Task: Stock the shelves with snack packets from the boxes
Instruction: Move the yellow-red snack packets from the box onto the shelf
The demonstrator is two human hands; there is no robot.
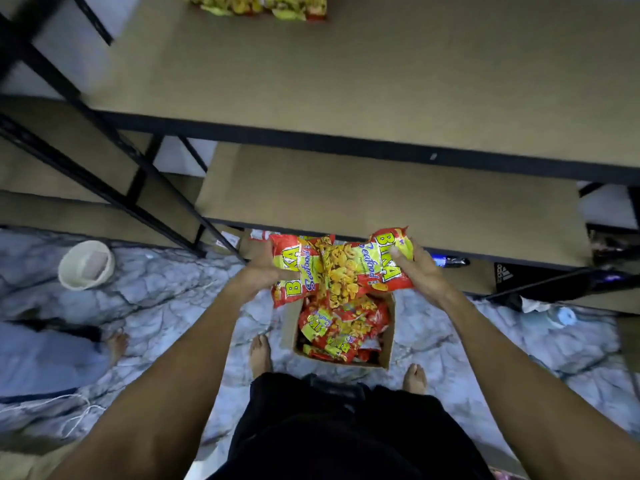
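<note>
I hold a bunch of red and yellow snack packets (341, 268) above an open cardboard box (388, 344) on the floor. My left hand (265, 270) grips the bunch at its left side. My right hand (420, 271) grips it at the right, thumb on top of a packet. More packets of the same kind (341, 332) lie inside the box. A few packets (258, 5) lie at the back of the upper shelf board (346, 81). The lower shelf board (381, 199) is just beyond my hands.
Black metal shelf frames (104, 157) stand to the left. A white bucket (86, 265) sits on the marble-patterned floor at left. Another person's foot (117, 342) and blue clothing are at the left edge. A black shoe box (519, 277) sits under the shelf at right. My bare feet flank the box.
</note>
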